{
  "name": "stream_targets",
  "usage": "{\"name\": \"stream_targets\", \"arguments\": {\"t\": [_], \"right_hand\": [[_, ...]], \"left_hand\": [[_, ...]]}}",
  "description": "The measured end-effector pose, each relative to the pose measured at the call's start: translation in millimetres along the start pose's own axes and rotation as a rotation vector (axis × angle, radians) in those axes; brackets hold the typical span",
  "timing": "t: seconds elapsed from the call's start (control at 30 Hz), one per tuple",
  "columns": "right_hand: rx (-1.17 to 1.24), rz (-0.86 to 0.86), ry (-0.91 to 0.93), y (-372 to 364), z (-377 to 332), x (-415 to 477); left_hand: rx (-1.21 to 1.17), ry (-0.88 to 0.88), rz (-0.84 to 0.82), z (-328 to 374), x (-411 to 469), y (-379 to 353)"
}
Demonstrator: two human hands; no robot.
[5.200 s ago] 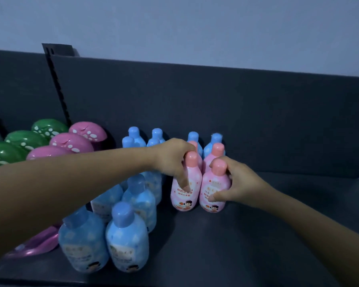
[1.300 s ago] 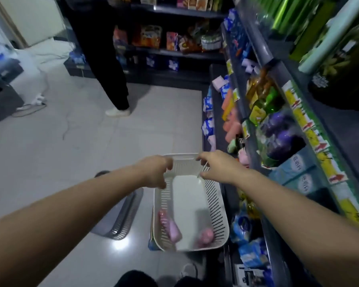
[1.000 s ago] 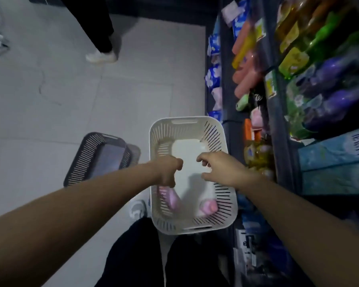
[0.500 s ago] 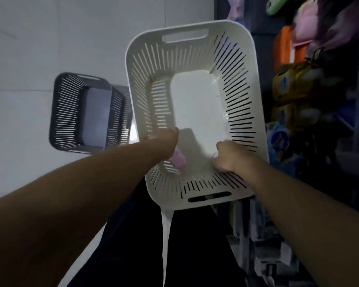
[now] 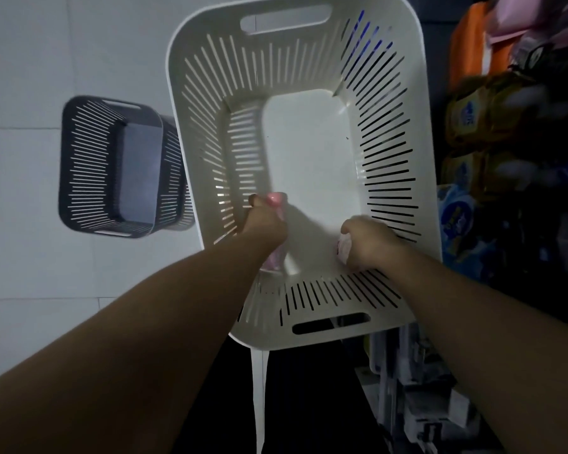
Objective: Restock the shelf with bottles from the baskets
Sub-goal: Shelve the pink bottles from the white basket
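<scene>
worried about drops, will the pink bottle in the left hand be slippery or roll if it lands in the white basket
Probably light: the left hand closes round the pink bottle unaided. Its cap looks glossy, so it may be somewhat slippery. It seems rounded, so on the flat floor of the white basket it could roll.

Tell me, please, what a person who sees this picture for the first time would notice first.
The big white slotted basket fills the middle of the view, seen from above. Inside it, at its near end, the left hand grips a pink bottle, and the right hand closes round a second pink bottle, mostly hidden. A dark basket stands on the pale floor to the left.
</scene>
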State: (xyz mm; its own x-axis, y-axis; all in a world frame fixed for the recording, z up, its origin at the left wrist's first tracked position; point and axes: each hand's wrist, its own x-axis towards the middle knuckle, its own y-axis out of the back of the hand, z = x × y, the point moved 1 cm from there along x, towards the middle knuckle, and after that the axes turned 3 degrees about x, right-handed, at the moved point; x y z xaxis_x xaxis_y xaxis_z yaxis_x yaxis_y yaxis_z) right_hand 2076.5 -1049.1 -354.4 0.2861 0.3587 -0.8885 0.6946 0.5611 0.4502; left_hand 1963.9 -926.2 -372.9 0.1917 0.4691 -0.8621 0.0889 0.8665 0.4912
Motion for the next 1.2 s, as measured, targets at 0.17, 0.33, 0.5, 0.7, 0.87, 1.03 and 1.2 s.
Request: {"name": "stream_targets", "arguments": {"t": [0.17, 0.33, 0.5, 0.7, 0.87, 1.03, 1.2], "right_hand": [[0.091, 0.009, -0.006, 4.3, 3.0, -5.3], [0.211, 0.159, -0.085, -2.7, -12.4, -7.9], [0.221, 0.339, 0.023, -2.0, -28.5, -2.0], [0.452, 0.468, 0.096, 2.3, -24.5, 1.0], [0.88, 0.572, -0.15, -4.8, -24.1, 1.2], [0.913, 0.56, -0.161, -7.4, -35.3, 9.7], [0.913, 0.491, -0.053, 14.4, -42.9, 3.4]], "left_hand": [[-0.02, -0.137, -0.078, 5.5, -5.1, 8.3], [-0.325, -0.023, -0.185, 5.8, -1.8, 14.1], [-0.717, 0.108, -0.348, -3.7, 6.0, 22.5], [-0.789, 0.152, -0.187, 4.4, 16.8, 11.2], [-0.595, 0.129, -0.052, 6.5, 21.8, -0.5], [-0.548, 0.063, -0.029, 8.1, 18.7, 2.5], [-0.447, -0.027, 0.072, 17.3, 4.4, 20.9]]}}
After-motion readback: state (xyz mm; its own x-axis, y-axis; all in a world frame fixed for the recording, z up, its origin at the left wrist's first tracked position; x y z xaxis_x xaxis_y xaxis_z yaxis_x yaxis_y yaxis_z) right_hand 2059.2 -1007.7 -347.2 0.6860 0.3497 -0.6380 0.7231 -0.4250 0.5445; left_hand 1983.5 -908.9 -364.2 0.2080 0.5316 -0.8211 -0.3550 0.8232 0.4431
